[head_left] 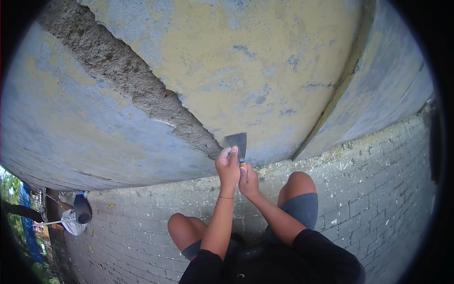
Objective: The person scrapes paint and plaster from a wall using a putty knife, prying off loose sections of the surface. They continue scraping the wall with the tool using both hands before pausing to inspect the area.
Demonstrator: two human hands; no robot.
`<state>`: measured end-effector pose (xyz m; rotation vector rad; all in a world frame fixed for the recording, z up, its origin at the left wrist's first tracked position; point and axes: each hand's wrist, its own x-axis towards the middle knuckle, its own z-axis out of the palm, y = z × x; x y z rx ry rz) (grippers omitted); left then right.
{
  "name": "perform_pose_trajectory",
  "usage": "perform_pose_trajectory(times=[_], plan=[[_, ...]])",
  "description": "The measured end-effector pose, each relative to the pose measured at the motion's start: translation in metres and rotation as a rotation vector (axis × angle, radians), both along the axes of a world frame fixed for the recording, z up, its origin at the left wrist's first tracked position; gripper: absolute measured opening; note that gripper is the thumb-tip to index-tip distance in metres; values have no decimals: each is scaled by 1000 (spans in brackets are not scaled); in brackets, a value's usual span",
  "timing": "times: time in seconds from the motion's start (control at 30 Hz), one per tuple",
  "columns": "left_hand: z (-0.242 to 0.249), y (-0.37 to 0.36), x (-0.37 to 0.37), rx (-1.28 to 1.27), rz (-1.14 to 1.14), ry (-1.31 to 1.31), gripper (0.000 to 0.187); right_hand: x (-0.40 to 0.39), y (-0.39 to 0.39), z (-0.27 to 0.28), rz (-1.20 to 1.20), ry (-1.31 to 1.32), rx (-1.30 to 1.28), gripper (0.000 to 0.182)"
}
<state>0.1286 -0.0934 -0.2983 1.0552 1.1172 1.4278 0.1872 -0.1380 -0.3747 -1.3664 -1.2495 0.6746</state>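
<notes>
A scraper (240, 142) with a wide, flat metal blade and an orange-brown handle is up against the painted wall (255, 80). My right hand (249, 181) is closed around its handle, just below the blade. My left hand (228, 166) is closed at the left side of the blade, with the thumb on the metal and the other fingers curled, partly out of sight. Whitish dust coats some of the left fingertips. Beside the blade, a long rough strip of exposed grey mortar (137, 85) runs diagonally up the wall to the left. Yellow paint with worn bluish patches surrounds it.
Grey paving bricks (359, 203), speckled with pale flakes, meet the wall along its base. A raised vertical edge (331, 102) stands out on the wall at right. On the far left are a dark round-ended object (82, 208) and a white bag (73, 225).
</notes>
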Motion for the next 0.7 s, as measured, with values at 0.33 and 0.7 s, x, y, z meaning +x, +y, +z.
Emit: perform_pose_trajectory(times=[0.33, 0.7], plan=[[8, 4, 12, 3, 19, 68, 23, 4, -2, 14, -20, 133, -58, 26], [-1, 1, 18, 3, -15, 31, 24, 9, -5, 13, -96, 139, -68, 28]])
